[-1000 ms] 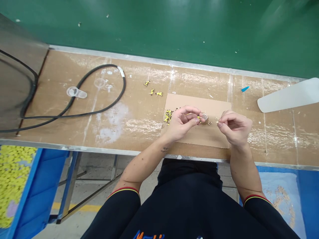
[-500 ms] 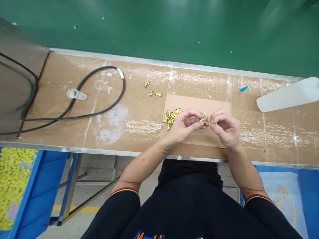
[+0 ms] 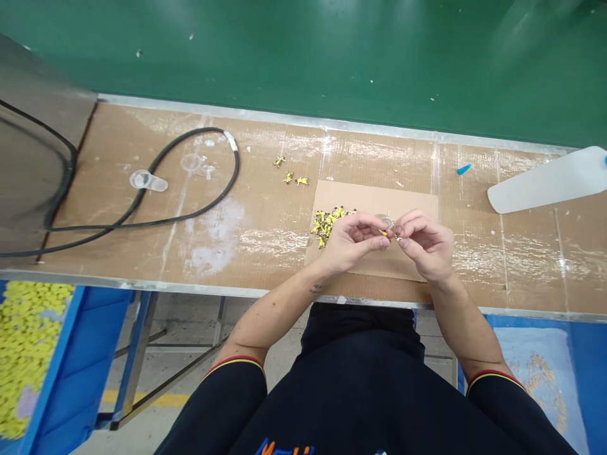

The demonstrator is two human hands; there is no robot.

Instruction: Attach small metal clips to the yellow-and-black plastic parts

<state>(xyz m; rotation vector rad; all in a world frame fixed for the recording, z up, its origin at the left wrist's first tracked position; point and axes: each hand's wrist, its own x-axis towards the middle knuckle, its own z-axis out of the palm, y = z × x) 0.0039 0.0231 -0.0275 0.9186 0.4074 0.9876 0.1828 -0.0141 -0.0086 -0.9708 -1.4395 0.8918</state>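
The left hand (image 3: 353, 241), pinching a yellow piece (image 3: 384, 233), should brace while the right hand (image 3: 427, 246) squares its pinched pale bit (image 3: 397, 237) between them

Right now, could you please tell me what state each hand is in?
Left hand: closed in a pinch, holding a small yellow figure.
Right hand: closed in a pinch, holding a tiny pale piece, mostly hidden.

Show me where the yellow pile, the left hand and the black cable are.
Yellow pile (image 3: 327, 222), head view, its middle.
Left hand (image 3: 349, 244), head view, its middle.
Black cable (image 3: 237, 164), head view, loop's right bend.
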